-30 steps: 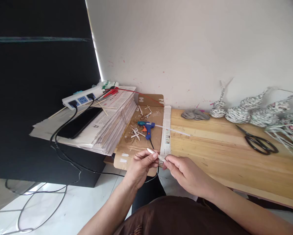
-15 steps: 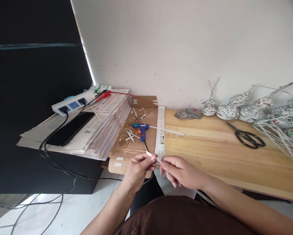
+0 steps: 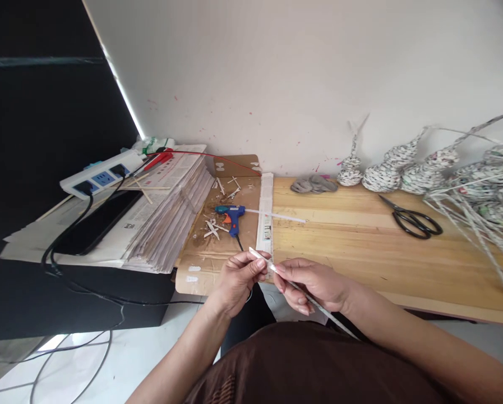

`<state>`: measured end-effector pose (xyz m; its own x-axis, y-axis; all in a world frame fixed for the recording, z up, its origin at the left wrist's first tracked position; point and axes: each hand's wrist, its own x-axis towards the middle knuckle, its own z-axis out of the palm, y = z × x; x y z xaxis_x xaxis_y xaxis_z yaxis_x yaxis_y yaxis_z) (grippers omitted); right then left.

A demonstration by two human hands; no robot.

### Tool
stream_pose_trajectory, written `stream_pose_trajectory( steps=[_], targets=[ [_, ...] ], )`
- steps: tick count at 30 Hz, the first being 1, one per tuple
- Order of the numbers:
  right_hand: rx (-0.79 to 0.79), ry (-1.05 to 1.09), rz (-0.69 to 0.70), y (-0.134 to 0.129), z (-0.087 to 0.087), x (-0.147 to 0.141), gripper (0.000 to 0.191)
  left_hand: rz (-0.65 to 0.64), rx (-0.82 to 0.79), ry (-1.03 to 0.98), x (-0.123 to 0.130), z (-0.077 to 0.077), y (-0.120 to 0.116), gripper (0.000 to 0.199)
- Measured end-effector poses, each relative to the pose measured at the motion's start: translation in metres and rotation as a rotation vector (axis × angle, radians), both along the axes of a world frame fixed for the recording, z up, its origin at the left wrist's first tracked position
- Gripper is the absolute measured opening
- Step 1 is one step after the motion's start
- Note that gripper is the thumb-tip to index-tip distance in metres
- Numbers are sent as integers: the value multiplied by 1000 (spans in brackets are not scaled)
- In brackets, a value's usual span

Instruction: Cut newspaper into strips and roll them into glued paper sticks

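Observation:
A thin rolled paper tube [image 3: 323,310] runs from my two hands down past my right wrist toward my lap. My left hand [image 3: 241,276] pinches the tube near its white tip, between thumb and forefinger. Right beside it, my right hand [image 3: 308,281] is closed round the tube, thumb and forefinger at the front. Both hands hover just before the table's near edge. Beyond them a blue glue gun [image 3: 234,217] with a long white glue stick [image 3: 278,215] lies on a cardboard sheet [image 3: 217,258].
Left stands a newspaper stack [image 3: 162,224] with a black phone [image 3: 102,221] and a power strip [image 3: 102,175] on it. Black scissors [image 3: 413,219], a grey coil [image 3: 313,183], woven paper gourds [image 3: 390,168] and loose paper tubes [image 3: 482,241] lie on the wooden table [image 3: 344,241].
The view has shifted slightly. A long grey length of the tube now shows under my right hand, where only a short piece between the hands was visible. Both hands stay close together.

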<state>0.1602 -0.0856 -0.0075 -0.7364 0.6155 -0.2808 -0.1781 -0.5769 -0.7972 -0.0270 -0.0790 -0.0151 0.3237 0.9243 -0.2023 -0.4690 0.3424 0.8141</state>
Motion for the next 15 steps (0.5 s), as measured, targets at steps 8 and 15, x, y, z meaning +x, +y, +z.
stream_pose_trajectory(
  steps=[8, 15],
  targets=[
    [-110, 231, 120, 5, -17, 14, 34, -42, 4, -4, 8, 0, 0, 18],
    [-132, 298, 111, 4, -18, 20, 32, -59, 53, 55, 13, 1, -1, 28]
  ],
)
